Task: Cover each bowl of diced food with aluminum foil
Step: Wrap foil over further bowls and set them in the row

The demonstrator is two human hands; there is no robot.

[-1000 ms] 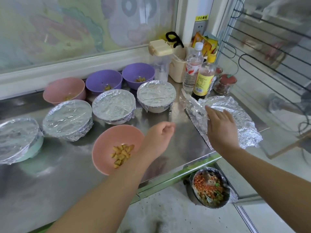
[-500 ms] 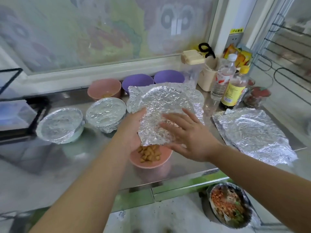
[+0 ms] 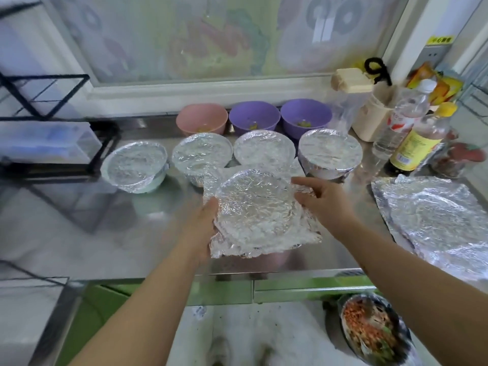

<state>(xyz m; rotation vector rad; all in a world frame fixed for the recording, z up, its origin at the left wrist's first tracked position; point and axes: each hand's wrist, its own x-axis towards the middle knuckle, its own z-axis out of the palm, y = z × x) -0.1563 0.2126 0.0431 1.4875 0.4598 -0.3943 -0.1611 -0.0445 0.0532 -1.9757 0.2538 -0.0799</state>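
Note:
A crinkled foil sheet point(image 3: 256, 210) lies over the pink bowl at the front of the steel counter point(image 3: 105, 233), hiding the bowl and its diced food. My left hand point(image 3: 203, 228) presses the sheet's left edge down against the bowl's side. My right hand point(image 3: 319, 202) grips the sheet's right edge. Behind stand several foil-covered bowls point(image 3: 330, 151). Along the wall sit an uncovered pink bowl point(image 3: 202, 118) and two uncovered purple bowls point(image 3: 253, 120) with diced food.
A stack of foil sheets point(image 3: 433, 217) lies at the right. Bottles point(image 3: 417, 138) and a beige container point(image 3: 369, 120) stand at the back right. A black wire rack point(image 3: 47, 122) fills the left. A foil-lined bin of scraps point(image 3: 375, 328) sits on the floor.
The foil sheet, held above the pink bowl half a second ago, now lies flat over it. Both hands have moved to its edges. The view has shifted left.

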